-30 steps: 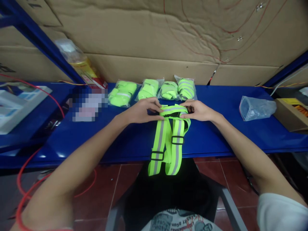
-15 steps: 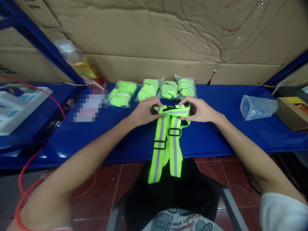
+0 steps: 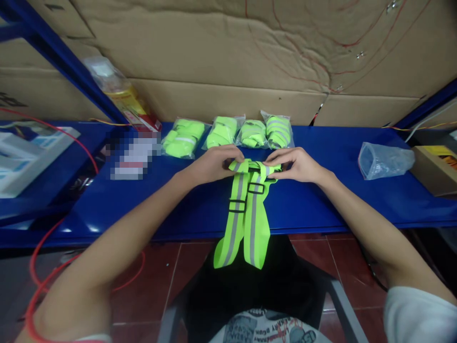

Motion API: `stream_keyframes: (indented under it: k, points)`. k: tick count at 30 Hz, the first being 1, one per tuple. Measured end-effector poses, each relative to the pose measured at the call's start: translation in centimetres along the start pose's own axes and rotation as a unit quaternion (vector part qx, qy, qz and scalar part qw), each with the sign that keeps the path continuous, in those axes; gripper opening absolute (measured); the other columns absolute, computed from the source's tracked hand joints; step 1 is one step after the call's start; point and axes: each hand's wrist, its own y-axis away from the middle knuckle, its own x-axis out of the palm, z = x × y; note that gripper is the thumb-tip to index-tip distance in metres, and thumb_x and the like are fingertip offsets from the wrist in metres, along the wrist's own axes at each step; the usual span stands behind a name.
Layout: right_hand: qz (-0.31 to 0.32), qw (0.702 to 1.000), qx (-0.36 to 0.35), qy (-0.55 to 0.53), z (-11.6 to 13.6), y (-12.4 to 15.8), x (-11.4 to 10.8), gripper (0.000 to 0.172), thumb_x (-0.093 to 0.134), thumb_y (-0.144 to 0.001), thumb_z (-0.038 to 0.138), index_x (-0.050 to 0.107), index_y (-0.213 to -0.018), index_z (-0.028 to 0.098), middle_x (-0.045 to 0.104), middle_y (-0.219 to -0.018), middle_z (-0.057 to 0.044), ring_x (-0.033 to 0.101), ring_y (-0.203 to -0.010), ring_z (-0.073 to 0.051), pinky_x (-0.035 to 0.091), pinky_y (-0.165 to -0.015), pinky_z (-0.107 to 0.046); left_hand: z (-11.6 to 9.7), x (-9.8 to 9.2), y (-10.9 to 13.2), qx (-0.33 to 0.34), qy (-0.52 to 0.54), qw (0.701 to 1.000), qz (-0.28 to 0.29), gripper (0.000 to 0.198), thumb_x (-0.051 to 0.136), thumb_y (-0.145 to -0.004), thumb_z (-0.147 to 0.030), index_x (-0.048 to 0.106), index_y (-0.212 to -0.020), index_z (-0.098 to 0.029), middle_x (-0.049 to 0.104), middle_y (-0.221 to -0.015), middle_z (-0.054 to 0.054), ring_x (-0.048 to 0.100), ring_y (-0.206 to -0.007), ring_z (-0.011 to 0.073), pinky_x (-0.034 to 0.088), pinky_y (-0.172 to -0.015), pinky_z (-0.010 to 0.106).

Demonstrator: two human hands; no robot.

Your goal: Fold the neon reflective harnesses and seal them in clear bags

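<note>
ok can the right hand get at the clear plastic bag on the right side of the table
Probably yes: nothing visible stands between the right hand and the clear plastic bag, though that hand is occupied with the green straps.

Blue benchtop [image 3: 314,202] w/ row of 4 bagged lime bundles [image 3: 222,132]. L of row: red box [image 3: 152,125], pixelated flat item [image 3: 134,155]. Well R of row: clear plastic bag [image 3: 387,162], then open carton [image 3: 433,176].
</note>
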Motion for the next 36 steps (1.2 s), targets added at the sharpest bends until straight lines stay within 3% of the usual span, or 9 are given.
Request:
stream_keyframes:
  k: [6,11,16,20,23,26,29,32,36]
  points:
    - [0.008,0.998,-0.007,0.056,-0.1,0.2,0.1,0.034,0.089,-0.086,0.05,0.089,-0.111,0.027,0.077,-0.126,-0.01,0.073,-0.091,-0.022,0.055,-0.074,-0.034,-0.6,-1.2,0.6,-0.032,0.11,0.991,0.064,0.026,0.083,-0.086,-0.032,0.082,-0.11,-0.021,0.073,-0.139,0.013,0.078,-0.107,0.0202,0.068,-0.083,0.029]
    - [0.034,0.999,0.016,0.029,0.1,0.0,0.1,0.032,0.077,-0.096,0.055,0.089,-0.106,0.027,0.078,-0.126,-0.011,0.072,-0.093,-0.022,0.05,-0.068,-0.032,-0.1,-1.0,0.7,-0.063,0.108,0.992,0.034,0.022,0.087,-0.086,-0.041,0.087,-0.098,-0.022,0.082,-0.123,0.012,0.081,-0.106,0.0217,0.068,-0.089,0.03]
    - [0.003,0.993,0.112,0.034,0.0,-0.1,0.3,0.074,0.091,-0.078,0.063,0.076,-0.136,0.02,0.079,-0.11,-0.009,0.068,-0.077,-0.02,0.051,-0.068,-0.033,0.2,-0.4,0.5,-0.06,0.084,0.994,0.025,0.046,0.089,-0.085,-0.04,0.077,-0.125,-0.02,0.08,-0.113,0.009,0.075,-0.09,0.0171,0.065,-0.086,0.03]
    - [-0.004,0.995,0.083,0.056,0.3,-0.2,0.5,0.055,0.086,-0.083,0.059,0.08,-0.121,0.019,0.082,-0.107,-0.008,0.073,-0.089,-0.025,0.053,-0.078,-0.035,0.3,0.0,0.3,-0.012,-0.02,1.0,-0.009,0.06,0.085,-0.089,-0.039,0.067,-0.144,-0.022,0.072,-0.13,0.012,0.07,-0.098,0.0195,0.062,-0.09,0.034]
    - [-0.062,0.992,0.028,0.106,0.4,-0.2,0.8,0.053,0.086,-0.084,0.053,0.075,-0.123,0.02,0.081,-0.112,-0.008,0.074,-0.092,-0.026,0.053,-0.08,-0.035,0.3,0.2,0.2,0.009,-0.044,0.998,-0.04,0.05,0.082,-0.091,-0.037,0.071,-0.138,-0.023,0.068,-0.13,0.012,0.069,-0.108,0.0235,0.061,-0.09,0.036]
    - [-0.076,0.988,-0.021,0.13,0.3,-0.2,1.2,0.041,0.082,-0.089,0.045,0.071,-0.121,0.022,0.079,-0.113,-0.007,0.073,-0.095,-0.025,0.051,-0.08,-0.034,0.1,0.3,0.2,-0.001,-0.013,0.999,-0.049,0.041,0.08,-0.091,-0.034,0.071,-0.13,-0.024,0.067,-0.134,0.012,0.068,-0.117,0.0257,0.062,-0.086,0.034]
    - [-0.068,0.985,-0.066,0.143,0.3,0.0,1.7,0.022,0.075,-0.095,0.036,0.066,-0.111,0.023,0.075,-0.106,-0.005,0.07,-0.091,-0.023,0.049,-0.077,-0.032,-0.2,0.0,0.2,-0.006,0.048,0.999,0.002,0.043,0.081,-0.089,-0.029,0.07,-0.13,-0.023,0.07,-0.139,0.012,0.071,-0.12,0.0259,0.063,-0.091,0.035]
    - [-0.057,0.973,-0.098,0.201,0.4,0.2,2.2,0.008,0.067,-0.099,0.027,0.064,-0.104,0.023,0.068,-0.099,-0.004,0.064,-0.086,-0.021,0.045,-0.072,-0.03,-0.3,-0.6,0.4,0.003,0.126,0.991,0.045,0.043,0.082,-0.089,-0.03,0.074,-0.13,-0.022,0.078,-0.13,0.012,0.077,-0.115,0.025,0.063,-0.1,0.038]
    - [-0.04,0.949,-0.121,0.287,0.7,0.5,2.6,0.007,0.06,-0.101,0.022,0.066,-0.105,0.022,0.062,-0.097,-0.005,0.057,-0.08,-0.019,0.037,-0.065,-0.03,-0.2,-0.8,0.5,-0.033,0.146,0.988,0.025,0.035,0.088,-0.088,-0.039,0.084,-0.12,-0.025,0.082,-0.127,0.011,0.078,-0.121,0.0274,0.063,-0.107,0.041]
